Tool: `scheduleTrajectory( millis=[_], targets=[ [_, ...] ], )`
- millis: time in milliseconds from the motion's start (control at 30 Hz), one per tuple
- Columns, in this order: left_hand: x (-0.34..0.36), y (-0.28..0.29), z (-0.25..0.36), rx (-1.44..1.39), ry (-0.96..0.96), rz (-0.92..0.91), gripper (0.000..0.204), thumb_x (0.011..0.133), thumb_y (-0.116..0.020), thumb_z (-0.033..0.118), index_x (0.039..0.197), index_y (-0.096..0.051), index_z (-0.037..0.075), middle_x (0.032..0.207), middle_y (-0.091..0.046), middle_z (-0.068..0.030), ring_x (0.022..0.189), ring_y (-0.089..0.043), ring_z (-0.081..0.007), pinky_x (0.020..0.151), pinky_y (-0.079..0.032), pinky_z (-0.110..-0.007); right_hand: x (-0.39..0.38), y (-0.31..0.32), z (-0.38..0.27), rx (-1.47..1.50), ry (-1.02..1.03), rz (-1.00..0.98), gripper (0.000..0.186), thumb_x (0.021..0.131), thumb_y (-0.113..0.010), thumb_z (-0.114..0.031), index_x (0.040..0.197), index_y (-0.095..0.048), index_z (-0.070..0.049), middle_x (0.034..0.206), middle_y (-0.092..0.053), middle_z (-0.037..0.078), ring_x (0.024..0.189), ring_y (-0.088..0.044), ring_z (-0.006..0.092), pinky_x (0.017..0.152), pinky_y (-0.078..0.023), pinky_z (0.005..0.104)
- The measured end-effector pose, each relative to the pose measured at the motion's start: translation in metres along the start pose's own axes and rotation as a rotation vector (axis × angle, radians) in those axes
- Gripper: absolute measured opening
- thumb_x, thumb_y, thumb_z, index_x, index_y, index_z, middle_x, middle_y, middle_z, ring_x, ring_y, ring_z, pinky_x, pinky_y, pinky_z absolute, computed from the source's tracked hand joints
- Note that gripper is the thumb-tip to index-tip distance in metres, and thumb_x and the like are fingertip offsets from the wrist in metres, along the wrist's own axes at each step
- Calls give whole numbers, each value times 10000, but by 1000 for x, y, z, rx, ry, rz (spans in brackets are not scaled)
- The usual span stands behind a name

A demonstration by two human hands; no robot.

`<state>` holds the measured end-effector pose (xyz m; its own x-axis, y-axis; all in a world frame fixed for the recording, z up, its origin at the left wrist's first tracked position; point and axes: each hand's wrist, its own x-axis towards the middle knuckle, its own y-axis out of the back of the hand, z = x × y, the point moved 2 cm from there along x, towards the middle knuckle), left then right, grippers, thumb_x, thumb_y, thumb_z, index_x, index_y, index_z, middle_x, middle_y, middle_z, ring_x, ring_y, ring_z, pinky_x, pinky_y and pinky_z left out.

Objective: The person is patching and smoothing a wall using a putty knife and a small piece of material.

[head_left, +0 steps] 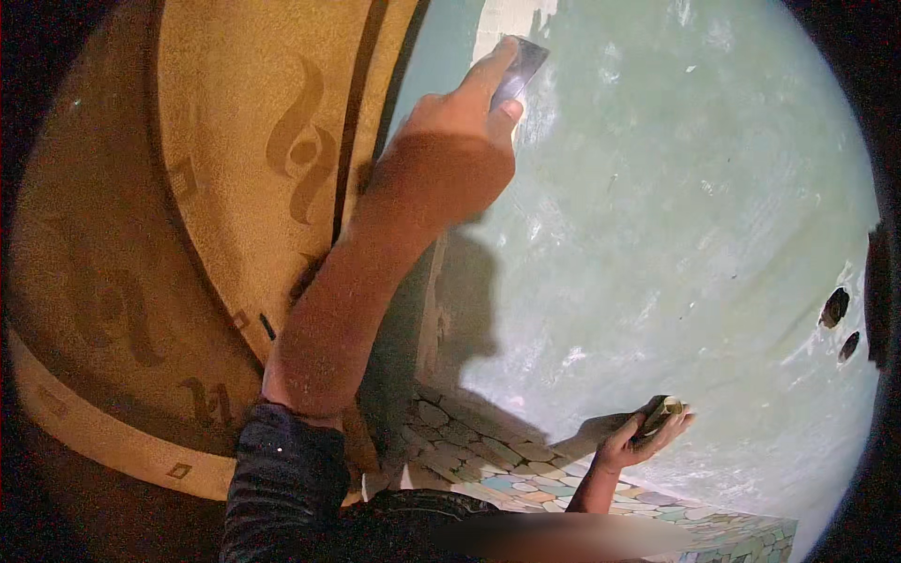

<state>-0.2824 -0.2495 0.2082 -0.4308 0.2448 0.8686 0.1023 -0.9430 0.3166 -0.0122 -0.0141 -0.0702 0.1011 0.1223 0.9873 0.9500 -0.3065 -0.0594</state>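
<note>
My left hand (460,122) is raised high against the pale green wall (657,216). It is closed on a flat metal scraper (522,71), forefinger along the blade and thumb at its lower edge. The blade lies against or very near the wall, beside a bare whitish strip (497,23). Lower right, my right hand (648,439) is curled around a small dark object (664,411) with a pale, roundish end; its kind is unclear. White smears mark the wall in many places.
A tan patterned panel or curtain (253,169) with brown motifs fills the left side, close to my left forearm. Mosaic-like stone tiles (526,479) run below the wall. Two dark holes (834,307) break the wall at right. My arm's shadow (474,300) falls on it.
</note>
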Motion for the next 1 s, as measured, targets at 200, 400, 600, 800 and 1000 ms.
scheduleTrajectory(
  millis=[200, 400, 600, 800, 1000],
  targets=[
    [-14, -11, -11, -50, -131, 40, 511, 934, -515, 217, 1426, -392, 152, 927, -634, -309, 894, -620, -478, 800, -493, -548, 0, 5, -2, 11, -13, -23, 539, 930, -509, -90, 1441, -355, -6, 1512, -319, 204, 1433, -177, 425, 1141, -186, 533],
    [-7, -12, 1, -29, -77, 113, 421, 928, -534, 159, 1335, -454, 95, 935, -638, -304, 892, -621, -484, 778, -499, -539, 0, 6, -1, 7, -12, -29, 535, 933, -498, -98, 1441, -356, -6, 1515, -317, 203, 1436, -172, 425, 1144, -179, 531],
    [-10, -15, 0, -90, -147, 152, 398, 930, -534, 145, 1311, -455, 64, 944, -641, -297, 899, -618, -483, 782, -505, -529, -2, 6, 3, -40, 8, -41, 544, 946, -505, -156, 1444, -350, -4, 1509, -324, 209, 1431, -184, 431, 1141, -188, 531],
    [-24, -12, 1, -61, -35, 75, 401, 929, -530, 148, 1315, -463, 62, 956, -642, -297, 907, -617, -480, 796, -497, -540, 0, 7, 3, -61, 36, -56, 554, 940, -506, -155, 1445, -342, 4, 1509, -318, 218, 1433, -175, 431, 1143, -179, 533],
    [-9, -12, 3, -111, -10, 111, 409, 934, -533, 175, 1330, -467, 95, 1026, -633, -294, 967, -605, -477, 841, -493, -529, 1, 7, -1, -68, 32, -48, 558, 921, -489, -93, 1450, -336, -6, 1513, -311, 216, 1428, -177, 443, 1144, -169, 540]
  ],
)
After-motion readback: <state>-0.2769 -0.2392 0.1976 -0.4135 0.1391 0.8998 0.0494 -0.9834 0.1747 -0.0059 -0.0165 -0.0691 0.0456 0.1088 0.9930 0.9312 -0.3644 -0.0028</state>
